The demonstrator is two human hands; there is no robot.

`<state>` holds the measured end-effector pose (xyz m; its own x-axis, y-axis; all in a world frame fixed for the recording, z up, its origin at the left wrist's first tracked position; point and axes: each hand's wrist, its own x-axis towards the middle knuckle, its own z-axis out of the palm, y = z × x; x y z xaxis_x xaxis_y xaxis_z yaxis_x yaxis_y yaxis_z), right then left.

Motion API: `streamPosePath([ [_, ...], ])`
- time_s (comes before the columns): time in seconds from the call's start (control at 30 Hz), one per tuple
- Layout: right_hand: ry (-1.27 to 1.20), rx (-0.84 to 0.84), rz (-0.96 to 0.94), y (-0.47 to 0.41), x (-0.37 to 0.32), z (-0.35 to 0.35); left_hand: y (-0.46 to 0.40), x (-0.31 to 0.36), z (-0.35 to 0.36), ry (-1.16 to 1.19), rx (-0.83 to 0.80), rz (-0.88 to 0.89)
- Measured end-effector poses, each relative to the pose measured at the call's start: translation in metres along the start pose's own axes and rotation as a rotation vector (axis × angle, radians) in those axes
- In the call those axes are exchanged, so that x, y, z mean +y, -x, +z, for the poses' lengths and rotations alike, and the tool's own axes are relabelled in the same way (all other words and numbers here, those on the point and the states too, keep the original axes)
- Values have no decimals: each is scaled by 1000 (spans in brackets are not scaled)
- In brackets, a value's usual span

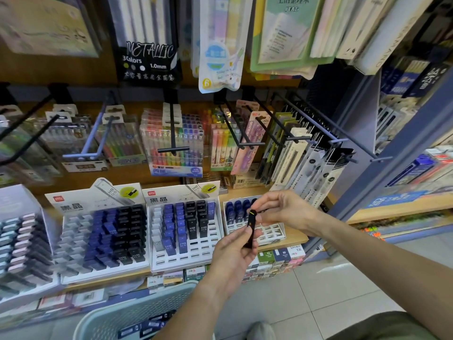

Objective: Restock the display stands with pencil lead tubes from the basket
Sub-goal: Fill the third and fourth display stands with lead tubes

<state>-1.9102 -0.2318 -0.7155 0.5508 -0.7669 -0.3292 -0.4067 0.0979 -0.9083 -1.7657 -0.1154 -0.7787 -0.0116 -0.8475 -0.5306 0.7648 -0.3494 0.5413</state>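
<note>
here, lead tube: a black pencil lead tube (249, 228) with a small yellow mark near its cap is held upright in the air, in front of the right-hand display stands.
left hand: the left hand (234, 251) grips the lower part of the tube, its fingers (247, 233) curled round it.
right hand: the right hand (284, 212) pinches the tube's top end between thumb and forefinger, the other fingers loosely bent.
middle stand: a white display stand (186, 231) just left of the hands holds blue and black tubes in its back rows; its front slots show bare.
left stand: another white stand (103, 239) beside it is packed with blue and black tubes on its right half.
small stand: a smaller white stand (255, 222), partly behind the hands, has blue tubes at its back.
shelf: all three stands sit on a wooden shelf (294, 238).
basket: a pale perforated basket (127, 312) lies low in view under the left forearm, with blue tubes inside.
hooks: pen packs (171, 141) hang on hooks above.
</note>
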Motion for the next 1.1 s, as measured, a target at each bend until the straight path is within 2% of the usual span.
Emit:
streamPosePath([
  [0.23,9,151,-20,-3,0,3,1,-2,2,-98,-26,54],
  [0.5,-46,156,54,-2,-4,3,0,-3,0,-121,-21,97],
  [0.7,25,229,-11,-1,-4,-2,-4,-7,5,-208,6,122],
  [0.77,113,320,-74,-2,-2,-11,-9,-9,3,-461,64,205],
  [0.87,482,492,-145,-8,9,-22,-12,-12,-9,-1123,116,476],
  [0.97,672,495,-147,-16,25,-23,-15,-17,-21,-1732,2,778],
  [1.03,762,473,-152,-22,32,-22,-13,-17,-24,-1976,-69,803],
  [1.1,801,453,-134,-25,37,-21,-12,-16,-25,-2131,-110,725],
])
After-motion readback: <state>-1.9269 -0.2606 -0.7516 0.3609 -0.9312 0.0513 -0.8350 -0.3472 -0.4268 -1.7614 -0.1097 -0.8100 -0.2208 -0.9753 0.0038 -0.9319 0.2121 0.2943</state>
